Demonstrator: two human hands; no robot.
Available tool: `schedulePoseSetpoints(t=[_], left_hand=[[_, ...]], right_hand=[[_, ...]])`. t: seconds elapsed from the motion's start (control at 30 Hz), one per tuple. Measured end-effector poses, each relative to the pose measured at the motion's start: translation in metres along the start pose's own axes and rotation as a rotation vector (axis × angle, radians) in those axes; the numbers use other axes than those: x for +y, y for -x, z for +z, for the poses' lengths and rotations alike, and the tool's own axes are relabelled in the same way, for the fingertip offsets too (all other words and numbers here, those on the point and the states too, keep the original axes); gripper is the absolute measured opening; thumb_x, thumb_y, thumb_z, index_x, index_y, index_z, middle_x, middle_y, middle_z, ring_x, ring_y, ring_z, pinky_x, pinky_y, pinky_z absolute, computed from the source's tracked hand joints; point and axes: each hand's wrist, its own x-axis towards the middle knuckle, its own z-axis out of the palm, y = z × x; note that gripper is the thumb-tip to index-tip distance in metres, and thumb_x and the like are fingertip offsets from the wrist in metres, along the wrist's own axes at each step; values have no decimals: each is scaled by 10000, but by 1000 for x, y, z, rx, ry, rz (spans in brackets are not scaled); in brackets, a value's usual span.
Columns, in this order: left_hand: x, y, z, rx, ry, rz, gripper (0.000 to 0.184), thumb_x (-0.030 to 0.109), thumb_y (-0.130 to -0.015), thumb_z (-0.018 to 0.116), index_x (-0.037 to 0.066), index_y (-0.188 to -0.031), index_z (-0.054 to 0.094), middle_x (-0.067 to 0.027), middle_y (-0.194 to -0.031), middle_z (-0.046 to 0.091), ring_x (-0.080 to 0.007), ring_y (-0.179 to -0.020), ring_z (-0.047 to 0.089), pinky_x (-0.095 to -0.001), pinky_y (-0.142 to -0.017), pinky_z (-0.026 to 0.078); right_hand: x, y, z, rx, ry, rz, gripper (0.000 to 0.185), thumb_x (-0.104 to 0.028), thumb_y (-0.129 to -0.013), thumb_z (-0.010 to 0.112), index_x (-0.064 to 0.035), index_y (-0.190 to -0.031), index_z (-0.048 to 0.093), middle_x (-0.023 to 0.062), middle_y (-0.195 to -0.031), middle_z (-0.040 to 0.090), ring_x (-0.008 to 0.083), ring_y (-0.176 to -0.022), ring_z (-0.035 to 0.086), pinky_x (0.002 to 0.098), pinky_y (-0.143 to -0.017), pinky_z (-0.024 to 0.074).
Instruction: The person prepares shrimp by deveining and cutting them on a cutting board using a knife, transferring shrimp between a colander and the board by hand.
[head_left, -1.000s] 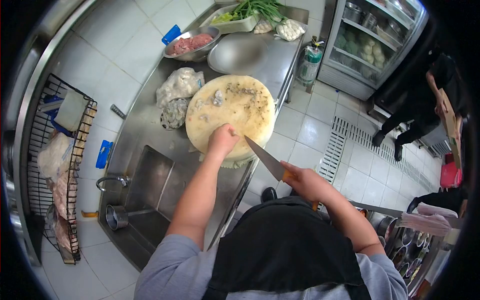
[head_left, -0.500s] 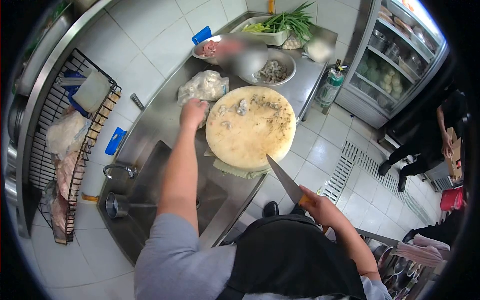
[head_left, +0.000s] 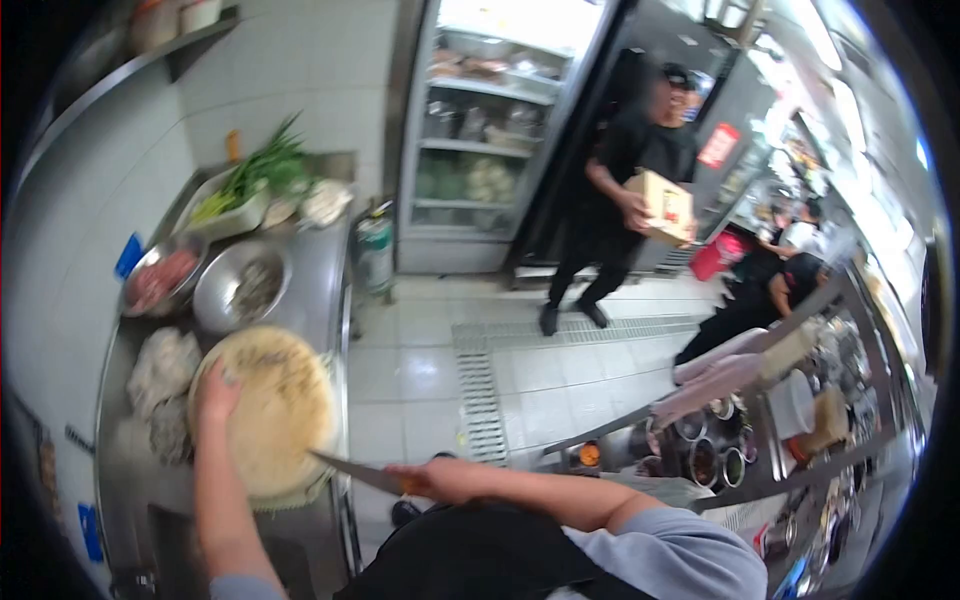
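My left hand [head_left: 216,392] is on the left side of the round cutting board [head_left: 275,430]. Its fingers are drawn together around a small grey piece that looks like a peeled shrimp [head_left: 230,378]; motion blur softens the detail. A knife [head_left: 362,473] is in my right hand [head_left: 440,481], gripped by its yellow-brown handle. The blade points left, its tip near the board's right edge. Behind the board, a metal bowl [head_left: 213,297] contains grey shrimp. Another bowl [head_left: 195,262] beside it holds pink meat. Left of the board lie a cloudy plastic bag [head_left: 163,368] and a greyish bag [head_left: 171,432].
A tray [head_left: 245,216] of green onions stands at the counter's back. Beyond the counter are a fire extinguisher [head_left: 375,250] and a glass-door fridge [head_left: 470,150]. A person [head_left: 640,160] holds a cardboard box [head_left: 660,205] on the tiled floor. A rack with containers [head_left: 705,460] is at right.
The view has swung right, and the person with the box now shows fully. My left hand has moved from beside the bags onto the board. My right hand still holds the knife.
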Motion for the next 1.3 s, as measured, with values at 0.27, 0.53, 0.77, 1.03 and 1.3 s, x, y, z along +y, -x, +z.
schedulePoseSetpoints(t=[0.27,0.53,0.77,1.03,1.3], left_hand=[[-42,13,4,43,-61,286,280,25,-846,669,19,-1122,714,-192,-1333,640,-388,-1284,545,-454,-1089,455],[-16,12,-28,-27,33,59,82,-30,-785,652,-3,-847,606,-211,-1052,664,-418,-1032,597,-483,-894,477],[-37,-10,19,212,-129,369,132,57,-873,587,-19,-919,684,-219,-1066,673,-418,-1050,623,-497,-904,502],[-39,-27,21,129,-106,88,163,16,-893,533,-24,-959,676,-240,-1089,651,-441,-1062,590,-509,-922,489],[-17,-9,-38,522,126,291,119,24,-883,644,21,-1002,648,-185,-990,624,-408,-996,614,-471,-856,497]], right_hand=[[12,6,-1,15,-12,-59,619,-302,-1056,540,-267,-1631,312,229,-1055,716,441,-948,687,483,-866,534],[-5,6,-17,1,14,-82,637,-302,-1064,530,-258,-1646,274,242,-991,709,446,-886,685,487,-840,533],[-3,-2,-14,-2,24,-84,631,-314,-1071,514,-277,-1648,261,252,-960,702,445,-856,681,495,-836,532],[-12,12,-22,-53,14,10,641,-286,-1050,531,-271,-1642,285,234,-1112,714,438,-969,698,490,-894,536],[-9,12,-22,-56,-9,-13,622,-315,-1062,519,-266,-1639,291,232,-1074,707,430,-953,685,483,-886,528]])
